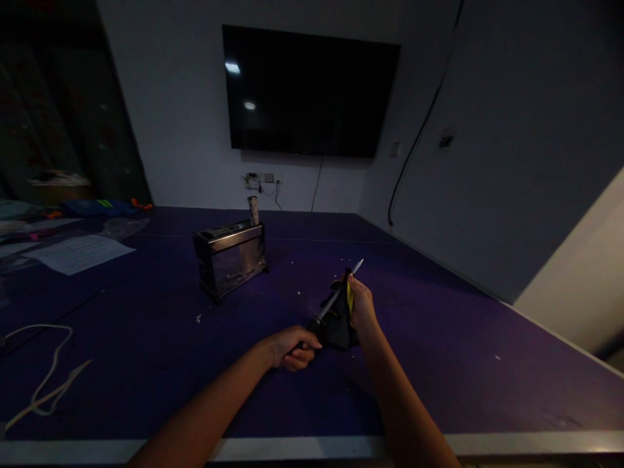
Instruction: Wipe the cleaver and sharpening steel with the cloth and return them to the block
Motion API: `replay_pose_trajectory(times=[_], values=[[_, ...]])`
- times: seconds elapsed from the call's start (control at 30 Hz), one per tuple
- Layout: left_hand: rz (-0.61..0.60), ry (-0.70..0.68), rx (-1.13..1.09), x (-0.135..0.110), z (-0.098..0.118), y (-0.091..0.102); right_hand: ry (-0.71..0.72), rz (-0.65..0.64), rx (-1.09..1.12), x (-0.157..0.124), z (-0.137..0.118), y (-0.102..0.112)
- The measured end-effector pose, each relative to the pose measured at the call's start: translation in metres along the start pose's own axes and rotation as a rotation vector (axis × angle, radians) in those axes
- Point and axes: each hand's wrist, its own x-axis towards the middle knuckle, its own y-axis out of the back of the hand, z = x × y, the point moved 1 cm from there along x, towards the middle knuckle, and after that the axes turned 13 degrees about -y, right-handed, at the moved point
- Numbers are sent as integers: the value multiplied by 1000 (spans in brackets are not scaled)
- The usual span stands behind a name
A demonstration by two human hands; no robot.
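My left hand [295,348] is closed around the dark handle of a long, thin knife [332,304]. The metal blade slants up and away to the right. Near the tip, my right hand [361,302] pinches a dark grey and black cloth [337,330] with a yellow edge against the blade. Folds of the cloth hang below the blade and hide part of it. Left of the hands stands a dark box with a shiny metal front [238,260], openings along its top. A mottled, handle-like piece [253,211] sticks up from its far end.
The purple tabletop [439,364] has a pale front edge and small white scraps. At left lie a paper sheet [80,253], clear plastic and a white cord [51,380]. A wall-mounted television [312,91] and a dark hanging cable [426,117] are behind.
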Motion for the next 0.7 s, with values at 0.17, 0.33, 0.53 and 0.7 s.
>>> replay_pose_trajectory(times=[0.17, 0.33, 0.53, 0.7], values=[[335, -122, 304, 4, -2, 0, 50, 4, -6, -1, -1, -1], [572, -156, 883, 9, 2, -1, 74, 31, 11, -3, -1, -3], [709, -100, 1346, 2, 7, -6, 57, 75, 57, -1, 2, -4], [757, -61, 1408, -4, 7, -12, 29, 115, 74, 1, 7, -2]])
